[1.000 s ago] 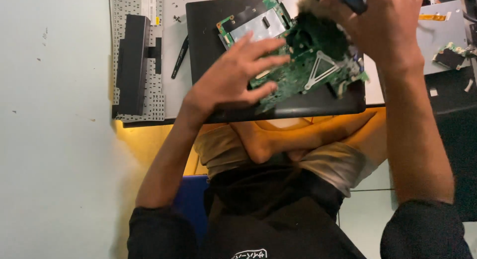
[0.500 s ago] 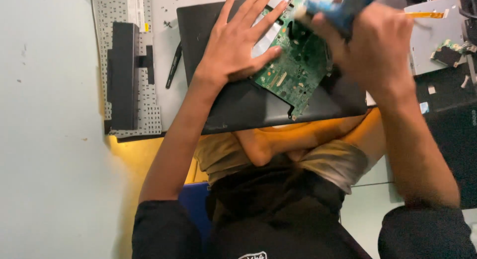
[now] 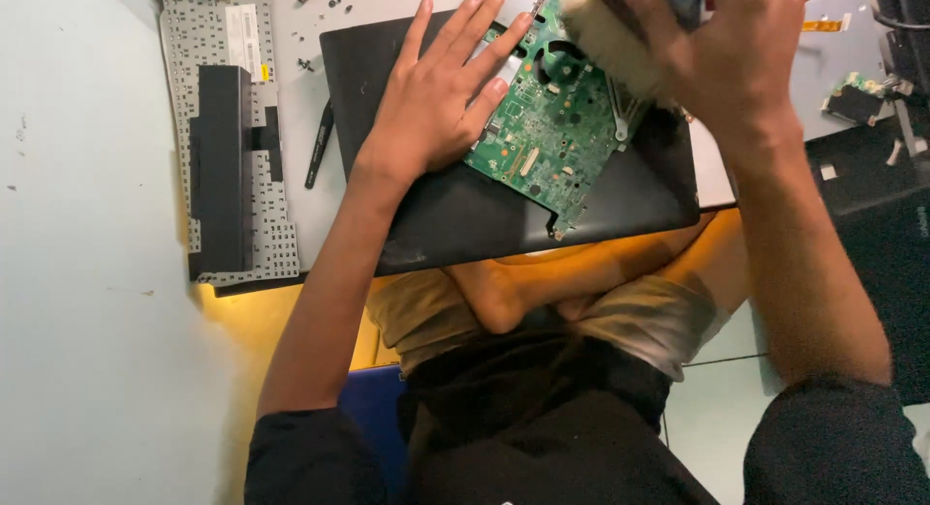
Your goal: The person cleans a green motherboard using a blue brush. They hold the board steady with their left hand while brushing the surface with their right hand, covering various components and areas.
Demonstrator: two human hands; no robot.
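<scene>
A green circuit board lies on a black laptop shell. My left hand rests flat on the board's left edge, fingers spread. My right hand is closed around a brush with a blue handle; its pale bristles touch the board's upper right part. The handle is mostly hidden in my fist.
A laptop keyboard lying face down with a long black battery on it sits at the left. A black pry tool and small screws lie nearby. Small board parts sit at the right. My crossed legs are below.
The board has come down from a tilted hold to lie flat on the laptop shell. My left hand has flattened on its edge, and the brush now touches the board.
</scene>
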